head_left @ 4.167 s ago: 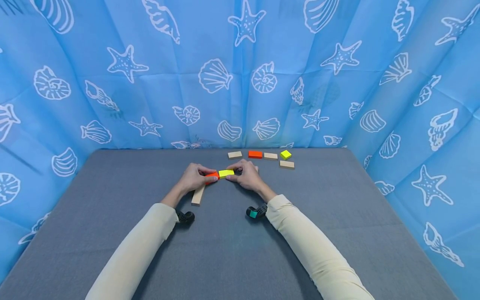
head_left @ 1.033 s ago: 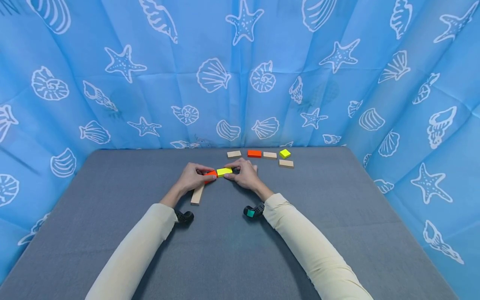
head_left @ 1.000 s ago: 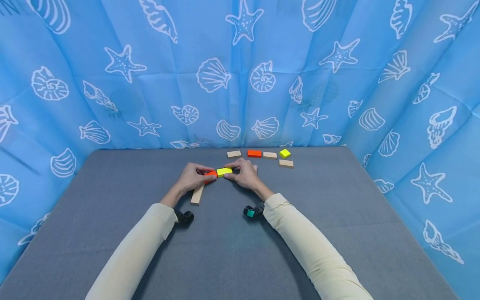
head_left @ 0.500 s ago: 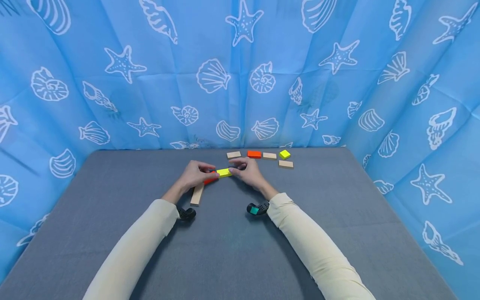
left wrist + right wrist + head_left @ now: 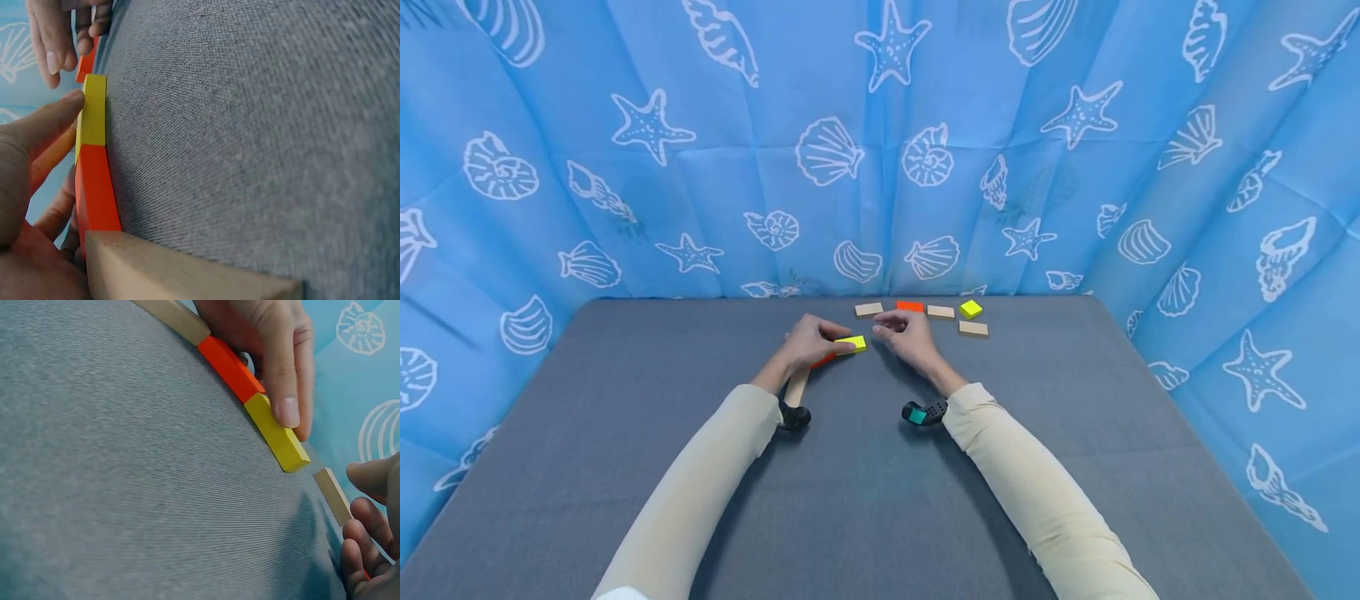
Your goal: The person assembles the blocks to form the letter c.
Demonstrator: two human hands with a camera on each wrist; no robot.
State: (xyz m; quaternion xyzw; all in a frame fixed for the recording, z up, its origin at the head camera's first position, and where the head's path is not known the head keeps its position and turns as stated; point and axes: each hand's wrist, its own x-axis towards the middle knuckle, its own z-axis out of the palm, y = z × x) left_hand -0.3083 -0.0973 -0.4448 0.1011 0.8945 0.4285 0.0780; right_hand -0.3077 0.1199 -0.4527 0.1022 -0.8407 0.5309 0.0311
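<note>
In the head view, my left hand (image 5: 808,342) is over a short row of blocks, pinching the yellow block (image 5: 859,342) between thumb and fingers. The left wrist view has that thumb at the yellow block's upper edge. End to end with it lies an orange-red block (image 5: 100,187), followed by a plain wooden block (image 5: 169,269) set at an angle; together they form a bent line on the cloth. My right hand (image 5: 913,340) is just right of the yellow block's free end, fingers loosely bent, holding nothing.
Along the table's far edge lie a wooden block (image 5: 868,309), an orange-red block (image 5: 910,306), another wooden block (image 5: 941,312) and a yellow block (image 5: 971,309). One more wooden block (image 5: 973,329) sits slightly nearer. A blue shell-patterned curtain (image 5: 880,208) hangs behind the grey table (image 5: 865,500).
My right hand has let go of the yellow block and drawn back to the right. My left hand has shifted right, from the orange-red block onto the yellow one.
</note>
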